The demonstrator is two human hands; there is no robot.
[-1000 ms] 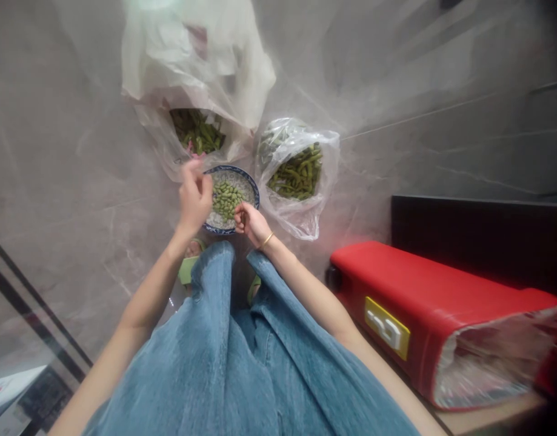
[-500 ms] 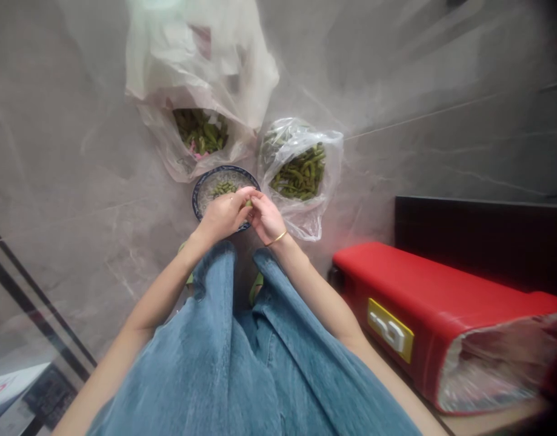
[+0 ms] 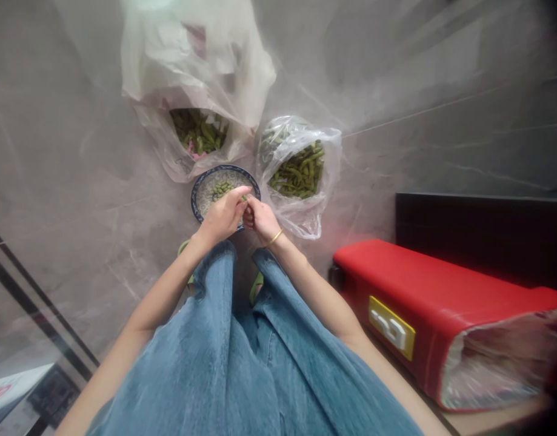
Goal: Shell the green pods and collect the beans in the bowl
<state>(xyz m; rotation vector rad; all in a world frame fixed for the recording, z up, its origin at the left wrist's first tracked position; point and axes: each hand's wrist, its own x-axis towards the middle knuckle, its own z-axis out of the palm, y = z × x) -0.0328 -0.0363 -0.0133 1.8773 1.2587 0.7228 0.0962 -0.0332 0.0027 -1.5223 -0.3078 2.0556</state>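
My left hand [image 3: 222, 215] and my right hand [image 3: 262, 220] meet over the near right side of a blue-rimmed bowl [image 3: 194, 204]. Fingers of both hands are closed together around a small green bean pod [image 3: 244, 198], mostly hidden by the fingertips. Shelled green beans [image 3: 222, 189] lie in a small heap in the bowl. Beyond it, a whitish plastic bag [image 3: 169, 156] gapes open with green pods [image 3: 200, 130] inside. To the right of the bowl, a clear plastic bag [image 3: 330, 160] holds more green pods [image 3: 300, 172].
A red bin [image 3: 423, 290] with a yellow label and a plastic liner lies at the right, beside a dark panel [image 3: 478, 236]. My knees in blue jeans [image 3: 214, 315] are just below the bowl. A white box [image 3: 17, 387] is at the lower left on the grey floor.
My right hand has shifted slightly down and its fingers have curled in more. My left hand has tilted a little beside it. Bags and bowl stay in place.
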